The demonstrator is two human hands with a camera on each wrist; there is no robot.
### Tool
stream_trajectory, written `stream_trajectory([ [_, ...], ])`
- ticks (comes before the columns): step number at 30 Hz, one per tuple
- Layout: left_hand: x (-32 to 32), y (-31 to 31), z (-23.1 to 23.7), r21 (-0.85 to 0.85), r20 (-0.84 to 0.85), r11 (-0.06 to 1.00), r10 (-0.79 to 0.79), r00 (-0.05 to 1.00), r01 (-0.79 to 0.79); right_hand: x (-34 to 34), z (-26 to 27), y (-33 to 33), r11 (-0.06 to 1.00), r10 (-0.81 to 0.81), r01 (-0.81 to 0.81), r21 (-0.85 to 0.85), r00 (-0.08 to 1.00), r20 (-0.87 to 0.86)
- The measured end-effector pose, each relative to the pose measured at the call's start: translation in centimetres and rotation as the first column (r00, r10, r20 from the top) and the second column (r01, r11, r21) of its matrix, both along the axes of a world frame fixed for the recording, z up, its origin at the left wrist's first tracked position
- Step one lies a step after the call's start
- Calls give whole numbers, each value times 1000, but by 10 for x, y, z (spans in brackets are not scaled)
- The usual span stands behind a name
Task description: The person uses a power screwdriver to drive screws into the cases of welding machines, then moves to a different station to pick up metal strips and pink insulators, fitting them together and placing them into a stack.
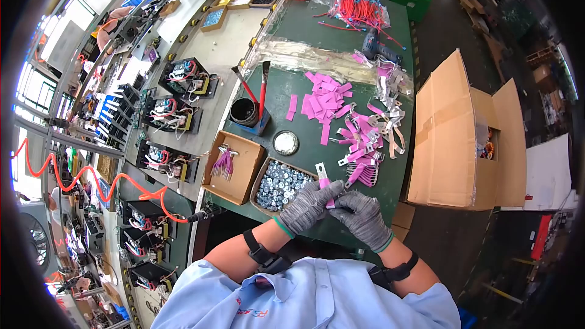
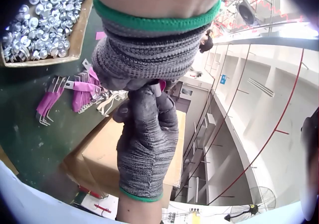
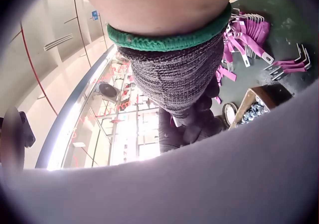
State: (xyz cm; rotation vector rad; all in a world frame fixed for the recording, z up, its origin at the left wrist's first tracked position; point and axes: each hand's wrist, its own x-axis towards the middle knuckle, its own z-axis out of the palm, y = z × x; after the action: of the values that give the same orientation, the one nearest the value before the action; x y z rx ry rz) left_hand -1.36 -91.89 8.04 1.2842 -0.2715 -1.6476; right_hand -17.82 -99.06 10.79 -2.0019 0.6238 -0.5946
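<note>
Both hands wear grey knit gloves with green cuffs and meet at the table's near edge. My left hand (image 1: 306,208) grips a metal strip (image 1: 321,171) wrapped in pink tape, its bare slotted end pointing away from me. At the near end of that strip, the fingers of my right hand (image 1: 365,218) pinch the pink wrap (image 2: 159,88); the fingertips are mostly hidden in the wrist views. Just beyond the hands lie a row of pink-wrapped bent metal strips (image 1: 364,172) and a looser heap of them (image 1: 361,134). Flat pink pieces (image 1: 325,100) are scattered farther back.
Left of the hands stand a carton of small metal fasteners (image 1: 281,186) and a cardboard tray (image 1: 244,176) with pink-wrapped parts. Behind them are a round lid (image 1: 286,142) and a black pot (image 1: 244,111) with brushes. A large open carton (image 1: 448,146) stands at right.
</note>
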Motion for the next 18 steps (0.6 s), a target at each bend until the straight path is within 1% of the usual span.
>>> stream_trajectory([
  [2, -2, 1, 0, 15, -10, 1000, 14, 1000, -13, -3, -1, 0, 1000, 18, -18, 0, 998, -64],
  [4, -5, 0, 4, 30, -19, 999, 24, 1000, -23, -6, 1, 0, 999, 36, -35, 5, 996, -78],
  [5, -7, 0, 7, 23, -67, 999, 36, 997, -35, -8, 1, 0, 998, 55, -55, 8, 994, -90],
  [6, -9, 0, 8, 16, -116, 999, 48, 992, -46, -11, 0, 1, 999, 50, -49, 10, 994, -93],
  [8, -13, 1, 5, 6, -129, 1000, 32, 991, -31, -16, -5, 2, 999, 50, -52, -14, 996, -80],
  [10, -14, 2, 2, -7, -142, 1000, 11, 990, -12, -20, -9, 5, 1000, 19, -20, -11, 997, -76],
  [12, -13, 1, -3, 45, -73, 994, -96, 993, 100, -26, -16, 8, 1000, -15, 15, -11, 997, -73],
  [15, -28, 7, -17, 32, -77, 989, -144, 987, 147, -43, -27, 19, 999, -26, 29, 21, 994, -101],
  [16, -42, 11, -19, 22, -289, 999, -35, 957, 43, -50, -29, 24, 999, -6, 10, 39, 994, -107],
  [17, -47, 14, -16, 27, -298, 998, -45, 954, 56, -57, -32, 29, 998, 16, -9, 60, 994, -111],
  [18, -51, 16, -14, 117, -254, 989, -56, 966, 88, -62, -35, 34, 995, 32, -18, 95, 989, -145],
])
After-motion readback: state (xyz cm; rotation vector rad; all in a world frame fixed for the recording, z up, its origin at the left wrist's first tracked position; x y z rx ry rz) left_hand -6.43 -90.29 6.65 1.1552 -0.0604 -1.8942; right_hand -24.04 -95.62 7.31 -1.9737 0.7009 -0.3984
